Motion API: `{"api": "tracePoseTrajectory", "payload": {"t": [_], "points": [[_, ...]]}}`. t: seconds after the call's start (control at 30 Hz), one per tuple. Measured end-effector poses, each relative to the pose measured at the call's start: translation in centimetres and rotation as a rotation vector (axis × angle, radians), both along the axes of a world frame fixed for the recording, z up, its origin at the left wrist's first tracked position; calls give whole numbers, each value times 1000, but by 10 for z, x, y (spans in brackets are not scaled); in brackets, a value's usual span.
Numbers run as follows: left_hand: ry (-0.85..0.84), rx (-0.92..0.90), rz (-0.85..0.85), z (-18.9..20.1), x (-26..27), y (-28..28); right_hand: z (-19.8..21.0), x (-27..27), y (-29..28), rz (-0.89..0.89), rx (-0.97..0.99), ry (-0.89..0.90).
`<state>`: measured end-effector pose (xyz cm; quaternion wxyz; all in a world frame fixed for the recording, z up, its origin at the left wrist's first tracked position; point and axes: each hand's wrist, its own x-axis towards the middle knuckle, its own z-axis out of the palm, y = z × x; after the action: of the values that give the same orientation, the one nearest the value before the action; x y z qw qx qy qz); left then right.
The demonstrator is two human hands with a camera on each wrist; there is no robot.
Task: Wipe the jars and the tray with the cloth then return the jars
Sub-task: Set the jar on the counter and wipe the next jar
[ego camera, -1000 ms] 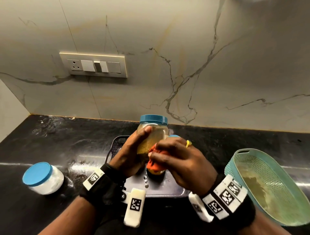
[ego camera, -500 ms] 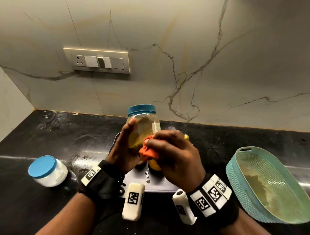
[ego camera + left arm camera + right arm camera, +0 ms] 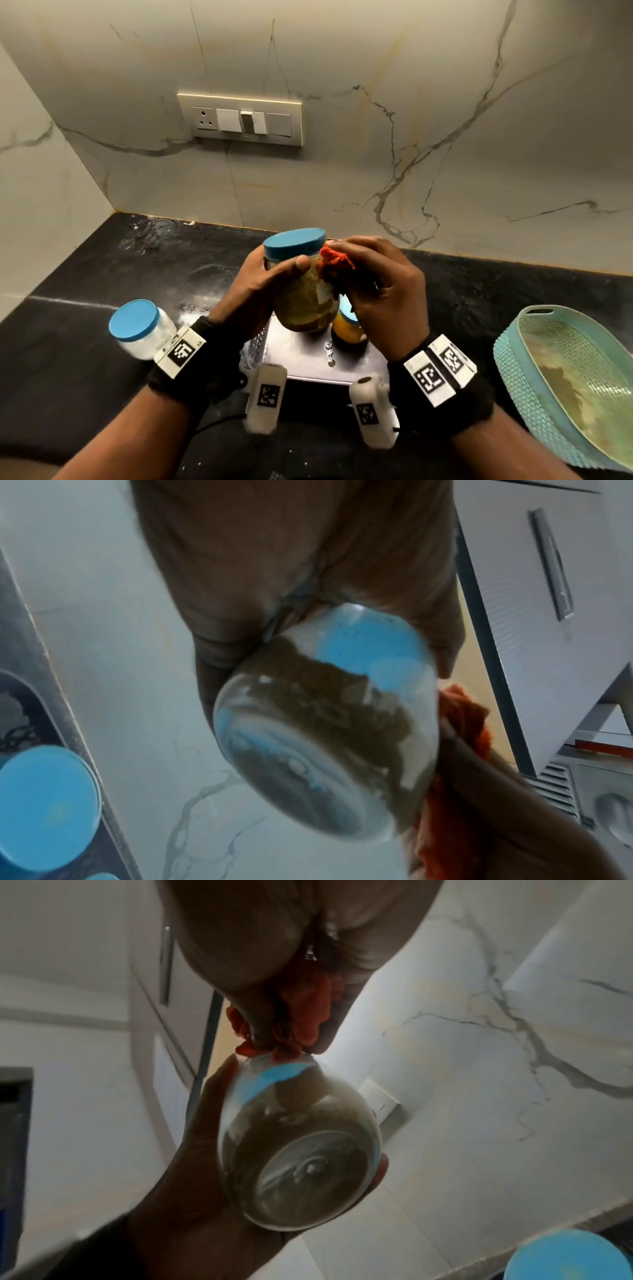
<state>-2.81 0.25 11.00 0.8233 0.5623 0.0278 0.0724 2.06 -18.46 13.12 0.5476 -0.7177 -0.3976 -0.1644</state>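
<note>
- Wrist units: two white tagged modules [image 3: 266, 397] sit nearest the viewer, one under each black wrist strap.
- Left hand [image 3: 255, 291]: fingers and thumb curl round the held jar [image 3: 303, 291], thumb across the front just below the lid. The right wrist view shows the palm cupping the jar's side [image 3: 298, 1153].
- Right hand [image 3: 380, 291]: fingers bunch round an orange cloth [image 3: 334, 262] and press it against the upper right shoulder of the held jar, just beside the lid. The right wrist view shows the cloth [image 3: 308, 1010] pinched between fingertips and touching the glass.
- Held jar: clear glass, blue lid [image 3: 294, 241], yellowish-brown contents. It is lifted off the surface and tilted, lid leaning left and away from the viewer. In the left wrist view its base [image 3: 291, 756] faces the camera.
- Metal tray [image 3: 308, 356]: lies on the black counter [image 3: 85, 394] directly below the held jar, with a perforated section at its left edge.
- Small jar [image 3: 347, 327]: orange contents, blue lid, stands on the metal tray, partly hidden behind the right hand.
- White jar [image 3: 142, 327]: blue lid, whitish contents, rests tilted on the counter left of the tray, just beside the left wrist strap.
- Teal basket [image 3: 513, 359]: woven-pattern plastic, stands on the counter at the right, well apart from the tray.
- Switch panel [image 3: 239, 118]: mounted on the marble-patterned wall [image 3: 445, 102] behind the counter.
</note>
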Motion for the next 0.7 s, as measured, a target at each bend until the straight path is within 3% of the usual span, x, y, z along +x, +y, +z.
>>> {"api": "tracePoseTrajectory", "payload": {"t": [0.23, 0.37, 0.53, 0.7], "points": [[3, -38, 77, 2, -15, 28, -12, -14, 32, 23, -135, -351], [19, -108, 152, -2, -18, 44, -26, -19, 43, 163, -286, -530], [64, -71, 203, -12, -25, 70, -46, -10, 41, 260, -285, -403], [163, 296, 213, -14, -36, 104, -59, -3, 43, 192, -215, -241]]}}
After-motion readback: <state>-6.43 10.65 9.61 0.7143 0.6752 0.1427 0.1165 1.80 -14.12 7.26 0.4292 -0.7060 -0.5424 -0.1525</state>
